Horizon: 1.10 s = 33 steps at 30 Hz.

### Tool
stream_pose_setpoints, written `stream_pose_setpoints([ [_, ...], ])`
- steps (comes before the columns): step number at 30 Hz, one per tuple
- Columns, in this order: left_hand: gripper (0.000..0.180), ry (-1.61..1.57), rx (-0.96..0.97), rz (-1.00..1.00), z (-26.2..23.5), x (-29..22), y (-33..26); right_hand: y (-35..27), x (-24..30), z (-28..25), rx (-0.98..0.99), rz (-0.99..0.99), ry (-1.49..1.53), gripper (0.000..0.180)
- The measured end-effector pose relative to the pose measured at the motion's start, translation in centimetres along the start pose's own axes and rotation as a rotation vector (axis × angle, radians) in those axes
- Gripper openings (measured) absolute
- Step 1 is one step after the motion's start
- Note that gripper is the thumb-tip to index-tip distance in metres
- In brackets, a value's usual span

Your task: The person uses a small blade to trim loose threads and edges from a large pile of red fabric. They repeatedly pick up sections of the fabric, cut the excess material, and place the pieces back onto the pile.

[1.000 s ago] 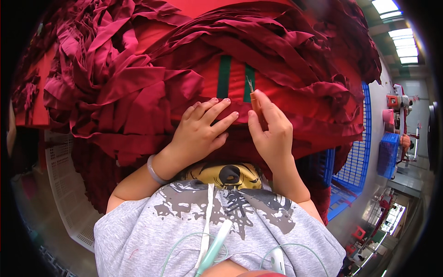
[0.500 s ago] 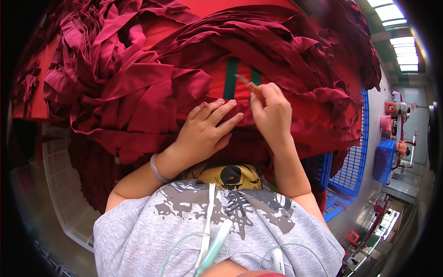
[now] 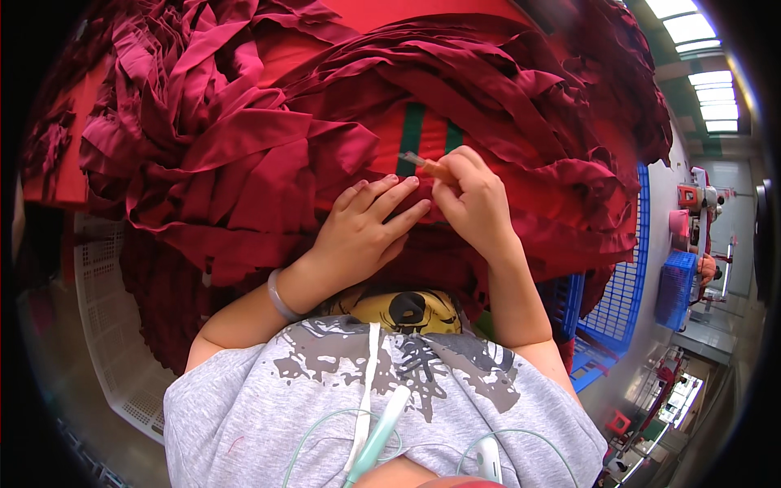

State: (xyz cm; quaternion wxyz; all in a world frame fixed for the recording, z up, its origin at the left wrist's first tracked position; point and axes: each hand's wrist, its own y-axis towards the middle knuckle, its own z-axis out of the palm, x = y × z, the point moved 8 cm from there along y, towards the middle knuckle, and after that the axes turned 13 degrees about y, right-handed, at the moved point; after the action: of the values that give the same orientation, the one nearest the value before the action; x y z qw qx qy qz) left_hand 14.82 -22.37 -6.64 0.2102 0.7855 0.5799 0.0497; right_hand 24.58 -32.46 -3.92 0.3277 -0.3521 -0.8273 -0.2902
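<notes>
My left hand lies with fingers spread on the edge of the dark red fabric, holding nothing. My right hand pinches a small tool with a tan handle and a thin metal tip. That tip points left and lies over a bright red surface, just above my left fingertips. Two dark green stripes run across the bright red surface between the folds of fabric. Whether the tip touches the cloth, I cannot tell.
Long layered strips of dark red fabric heap across the table. At the left stands a white plastic basket with more dark fabric beside it. Blue crates stand at the right. Farther right are people and work tables.
My right hand has moved slightly down and left, and the tool's tip has come down closer to my left fingertips. My left hand has stayed in place.
</notes>
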Motion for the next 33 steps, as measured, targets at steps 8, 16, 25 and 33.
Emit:
stream_pose_setpoints([
  [8,0.043,0.052,-0.116,0.013,-0.7,-0.3,0.3,-1.2,-1.8,-4.1,-0.228,0.166,-0.197,0.012],
  [16,0.014,0.097,-0.62,-0.113,-14.8,5.4,-4.7,-2.9,-3.3,-9.8,-0.654,0.157,-0.361,0.009],
  [25,0.021,0.86,-0.983,-0.46,-25.3,9.1,-8.3,-7.6,-0.1,-11.9,-1.019,-0.283,0.102,0.011],
  [33,0.031,0.09,-0.221,-0.038,-6.6,-0.6,7.0,-12.1,5.1,-15.4,-0.966,-0.698,-0.054,0.057],
])
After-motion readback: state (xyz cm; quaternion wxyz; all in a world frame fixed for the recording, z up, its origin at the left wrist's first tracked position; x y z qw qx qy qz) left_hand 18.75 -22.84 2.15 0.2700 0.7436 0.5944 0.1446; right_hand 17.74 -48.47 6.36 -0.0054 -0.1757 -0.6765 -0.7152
